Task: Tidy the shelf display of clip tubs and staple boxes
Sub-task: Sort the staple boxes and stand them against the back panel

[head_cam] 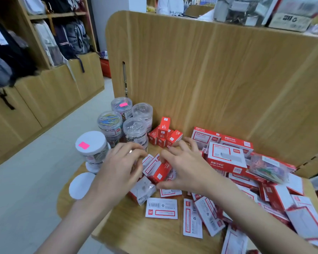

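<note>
Gathering loose staple boxes looks to be the step in hand. Left of the hands stand the clip tubs (117, 123), upright and clustered, one white-lidded tub (92, 146) nearest. The left hand (120, 166) hovers with fingers curled over the boxes just beside the tubs; whether it grips anything I cannot tell. The right hand (182, 167) pinches a small red box (159, 171) between thumb and fingers, touching its neighbours. Beyond the hands a short stack of boxes (164, 133) stands against the shelf back. Right of the hands lie bigger boxes (228, 154), a bag of clips (268, 168) and flat strays, jumbled. Next, I judge, the held box needs squaring up with that stack.
</note>
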